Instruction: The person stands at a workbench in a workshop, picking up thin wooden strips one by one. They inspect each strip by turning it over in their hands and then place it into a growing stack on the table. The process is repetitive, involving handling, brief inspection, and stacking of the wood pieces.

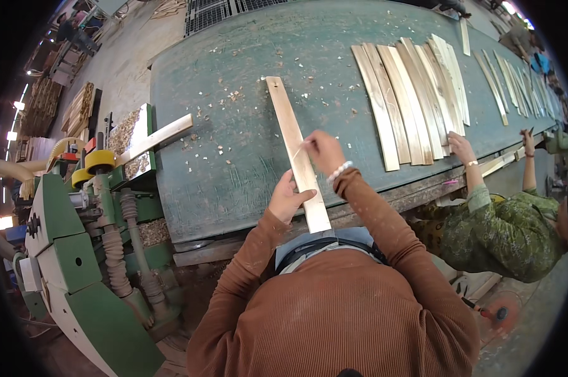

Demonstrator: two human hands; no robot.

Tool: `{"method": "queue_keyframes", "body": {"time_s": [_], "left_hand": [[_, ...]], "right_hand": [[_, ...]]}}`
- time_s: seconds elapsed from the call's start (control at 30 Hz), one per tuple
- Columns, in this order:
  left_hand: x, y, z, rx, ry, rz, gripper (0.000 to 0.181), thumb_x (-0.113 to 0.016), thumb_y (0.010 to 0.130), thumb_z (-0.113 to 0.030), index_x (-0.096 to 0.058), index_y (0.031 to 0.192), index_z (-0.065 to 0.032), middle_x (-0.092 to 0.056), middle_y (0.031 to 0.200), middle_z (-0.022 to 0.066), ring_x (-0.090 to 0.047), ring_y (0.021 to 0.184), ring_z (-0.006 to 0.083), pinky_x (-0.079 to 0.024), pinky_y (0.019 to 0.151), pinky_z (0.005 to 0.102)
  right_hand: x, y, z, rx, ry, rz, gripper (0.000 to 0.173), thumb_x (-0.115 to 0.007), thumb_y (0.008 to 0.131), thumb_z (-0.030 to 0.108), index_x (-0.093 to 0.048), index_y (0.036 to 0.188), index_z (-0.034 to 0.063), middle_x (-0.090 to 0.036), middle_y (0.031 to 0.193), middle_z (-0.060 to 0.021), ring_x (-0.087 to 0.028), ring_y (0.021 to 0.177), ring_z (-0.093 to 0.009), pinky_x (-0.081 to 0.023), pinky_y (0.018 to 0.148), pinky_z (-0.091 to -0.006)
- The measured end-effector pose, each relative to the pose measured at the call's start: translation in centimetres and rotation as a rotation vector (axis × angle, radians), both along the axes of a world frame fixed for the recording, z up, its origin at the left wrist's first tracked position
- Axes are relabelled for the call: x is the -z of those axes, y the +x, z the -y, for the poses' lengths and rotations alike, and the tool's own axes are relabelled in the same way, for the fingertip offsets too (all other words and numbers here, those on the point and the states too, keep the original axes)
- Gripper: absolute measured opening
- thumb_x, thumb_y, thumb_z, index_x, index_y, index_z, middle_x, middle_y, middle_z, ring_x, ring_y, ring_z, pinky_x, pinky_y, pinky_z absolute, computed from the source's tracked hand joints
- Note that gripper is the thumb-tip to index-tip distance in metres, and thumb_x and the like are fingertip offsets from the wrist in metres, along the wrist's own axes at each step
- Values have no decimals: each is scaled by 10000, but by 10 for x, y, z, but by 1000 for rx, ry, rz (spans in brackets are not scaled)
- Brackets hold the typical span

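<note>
A long, narrow wooden board [291, 127] slants over the table edge, its near end close to my waist. There is a small dark knot or hole near its far end. My left hand [287, 198] grips the board from its left side near the lower part, with the thumb across the top face. Just above the board's right edge is my right hand [325, 150], wearing a beaded bracelet. Its fingertips are pinched together at a thin pale strip [299, 153], which looks like a wood sliver; whether the strip is still attached to the board cannot be told.
The green table [227, 174] bears scattered wood chips. Several boards [406, 103] lie side by side at right, where a co-worker's hand [462, 148] touches them. A green woodworking machine [76, 254] with yellow rollers [100, 161] stands at left; another board [156, 136] extends from it onto the table.
</note>
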State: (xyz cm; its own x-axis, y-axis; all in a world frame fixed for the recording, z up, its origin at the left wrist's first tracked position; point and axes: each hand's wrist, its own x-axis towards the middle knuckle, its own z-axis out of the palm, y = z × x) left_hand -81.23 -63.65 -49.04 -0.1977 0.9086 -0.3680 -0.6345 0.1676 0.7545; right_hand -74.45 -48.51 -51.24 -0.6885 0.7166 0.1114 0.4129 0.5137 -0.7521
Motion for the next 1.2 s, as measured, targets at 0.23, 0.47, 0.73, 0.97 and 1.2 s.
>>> {"method": "queue_keyframes", "body": {"time_s": [0.23, 0.47, 0.73, 0.97, 1.2], "left_hand": [[45, -42, -23, 318, -103, -330, 441, -504, 866, -307, -404, 1247, -108, -526, 1099, 12, -516, 938, 117, -457, 722, 285], [113, -225, -56, -756, -148, 395, 662, -505, 796, -506, -320, 1282, -96, -414, 1244, 115, -377, 1159, 274, -265, 963, 474], [152, -315, -76, -1256, 24, 502, 685, -384, 814, -596, -349, 1238, -59, -398, 1247, 108, -386, 1149, 242, -302, 970, 370], [111, -138, -73, -345, 493, 1123, 511, -356, 786, -628, -445, 712, -130, -360, 520, -35, -386, 475, 117, -337, 474, 280], [35, -14, -23, -45, 194, 1213, 556, -296, 801, -626, -484, 833, -104, -407, 633, 21, -345, 501, 114, -320, 473, 241]], "right_hand": [[-6, 4, 15, 225, -1267, -430, 324, -459, 890, 326, -586, 923, 30, -574, 856, -42, -528, 798, -139, -430, 683, -281], [32, 96, -92, 541, -564, -219, 353, -428, 890, 332, -567, 982, 20, -584, 1004, -89, -538, 822, -153, -387, 711, -287], [-75, 135, -124, 816, -343, -596, 367, -433, 882, 377, -549, 883, 29, -591, 850, -68, -535, 724, -123, -377, 595, -240], [-22, 88, -65, 390, -585, -478, 175, -586, 815, 153, -576, 906, 4, -580, 780, -36, -519, 666, -88, -409, 582, -192], [-30, 19, 25, -33, -460, -171, 124, -653, 749, 103, -601, 807, 6, -593, 692, -30, -544, 604, -86, -435, 545, -214]]}}
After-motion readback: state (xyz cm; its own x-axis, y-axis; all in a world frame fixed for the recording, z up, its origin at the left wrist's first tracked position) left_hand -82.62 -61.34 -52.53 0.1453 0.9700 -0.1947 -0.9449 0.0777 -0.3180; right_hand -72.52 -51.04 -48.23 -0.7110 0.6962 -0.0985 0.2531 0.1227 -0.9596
